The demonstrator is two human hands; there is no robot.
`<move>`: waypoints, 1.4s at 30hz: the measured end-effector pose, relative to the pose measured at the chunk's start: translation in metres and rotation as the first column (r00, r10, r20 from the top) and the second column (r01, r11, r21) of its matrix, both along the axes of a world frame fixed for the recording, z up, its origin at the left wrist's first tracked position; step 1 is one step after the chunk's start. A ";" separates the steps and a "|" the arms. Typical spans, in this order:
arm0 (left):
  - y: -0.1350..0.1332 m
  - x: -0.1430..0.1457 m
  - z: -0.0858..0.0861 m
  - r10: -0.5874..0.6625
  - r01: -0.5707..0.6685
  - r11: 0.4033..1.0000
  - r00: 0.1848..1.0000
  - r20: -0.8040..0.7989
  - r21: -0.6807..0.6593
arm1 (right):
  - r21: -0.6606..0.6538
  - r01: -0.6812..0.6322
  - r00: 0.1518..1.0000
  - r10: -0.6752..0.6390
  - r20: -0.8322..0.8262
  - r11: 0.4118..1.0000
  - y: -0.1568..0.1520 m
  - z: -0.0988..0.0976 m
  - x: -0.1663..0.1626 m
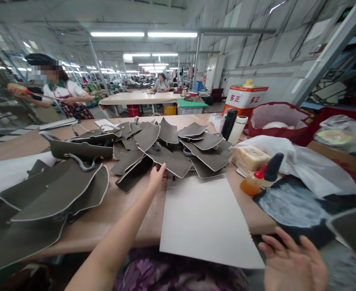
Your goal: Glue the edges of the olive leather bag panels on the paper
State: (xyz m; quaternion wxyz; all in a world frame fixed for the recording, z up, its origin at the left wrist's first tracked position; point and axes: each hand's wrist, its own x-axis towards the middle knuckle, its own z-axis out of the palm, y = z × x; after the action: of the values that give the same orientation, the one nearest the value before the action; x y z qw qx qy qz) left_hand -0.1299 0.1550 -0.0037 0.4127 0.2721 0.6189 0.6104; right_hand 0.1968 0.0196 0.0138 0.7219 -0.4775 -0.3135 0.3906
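One matte grey-brown panel (pixel 174 161), edged white, lay on the near side of a heap (pixel 208 153) too overlapped to count, its rim pinched by the left hand (pixel 158 174). One white sheet (pixel 205 218) overhung the table's (pixel 93 222) front edge, bare tabletop leftward. The right hand (pixel 293 262) hung clear, fingers spread.

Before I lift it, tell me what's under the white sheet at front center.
The brown tabletop shows on both sides of the white sheet, whose near edge overhangs purple clothing. Anything beneath the sheet is covered, and grey panels hide its far end.
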 end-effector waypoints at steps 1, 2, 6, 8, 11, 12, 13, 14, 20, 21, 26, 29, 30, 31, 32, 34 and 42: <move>0.008 0.000 0.001 0.004 -0.004 1.000 1.000 0.016 0.000 | -0.002 -0.049 0.995 0.049 -0.082 0.999 0.002 -0.003 -0.009; 0.014 0.000 0.003 0.007 -0.007 1.000 0.999 0.032 0.001 | -0.035 -0.108 0.988 0.104 -0.116 0.993 0.003 -0.007 -0.019; 0.004 0.007 0.015 -0.033 0.028 0.998 0.995 0.091 0.050 | -0.274 -0.344 0.932 0.363 0.021 0.898 0.011 -0.032 -0.050; -0.022 0.011 0.023 -0.101 0.091 0.992 0.987 0.123 0.087 | -0.293 -0.406 0.900 0.434 0.037 0.866 0.019 -0.038 -0.059; -0.074 0.013 0.032 -0.236 0.223 0.970 0.956 0.172 0.095 | -0.235 -0.522 0.853 0.494 -0.170 0.820 0.032 -0.032 -0.066; -0.092 0.013 0.033 -0.289 0.277 0.957 0.937 0.195 0.085 | -0.213 -0.588 0.804 0.534 -0.262 0.781 0.035 -0.028 -0.068; -0.109 0.013 0.034 -0.351 0.344 0.936 0.909 0.226 0.073 | -0.189 -0.658 0.741 0.581 -0.337 0.729 0.037 -0.023 -0.070; -0.124 0.013 0.033 -0.394 0.392 0.918 0.884 0.249 0.060 | -0.165 -0.721 0.675 0.629 -0.385 0.673 0.037 -0.017 -0.073; -0.178 0.024 0.025 -0.384 0.421 0.907 0.843 0.375 -0.018 | -0.162 -0.827 0.562 0.787 -0.256 0.538 0.017 0.014 -0.091; -0.182 0.026 0.024 -0.361 0.392 0.920 0.848 0.388 0.001 | -0.175 -0.828 0.559 0.805 -0.199 0.532 0.014 0.017 -0.093; -0.191 0.037 0.027 -0.224 0.250 0.968 0.876 0.426 -0.005 | -0.228 -0.819 0.533 0.845 0.035 0.526 0.010 0.016 -0.102; -0.192 0.042 0.026 -0.216 0.240 0.971 0.880 0.422 -0.004 | -0.330 -0.670 0.572 0.746 0.342 0.665 0.010 0.008 -0.102; -0.193 0.043 0.025 -0.224 0.248 0.969 0.876 0.426 0.000 | -0.343 -0.606 0.563 0.691 0.454 0.718 0.010 0.006 -0.102; -0.193 0.044 0.025 -0.229 0.254 0.967 0.871 0.435 0.000 | -0.338 -0.553 0.542 0.637 0.548 0.762 0.009 0.005 -0.102; -0.193 0.044 0.024 -0.232 0.260 0.966 0.863 0.448 -0.001 | -0.323 -0.515 0.520 0.589 0.619 0.794 0.008 0.004 -0.102; -0.193 0.045 0.022 -0.233 0.265 0.964 0.846 0.480 0.002 | -0.285 -0.484 0.486 0.525 0.699 0.827 0.005 0.005 -0.103; -0.199 0.045 0.019 -0.258 0.296 0.955 0.805 0.535 0.016 | -0.253 -0.461 0.506 0.486 0.713 0.850 0.011 0.020 -0.103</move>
State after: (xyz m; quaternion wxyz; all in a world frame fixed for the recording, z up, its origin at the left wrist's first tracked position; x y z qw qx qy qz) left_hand -0.0847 -0.0441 0.0151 0.6613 0.1658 0.4545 0.5733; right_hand 0.0939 0.0304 0.0342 0.3822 -0.5018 -0.6964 0.3423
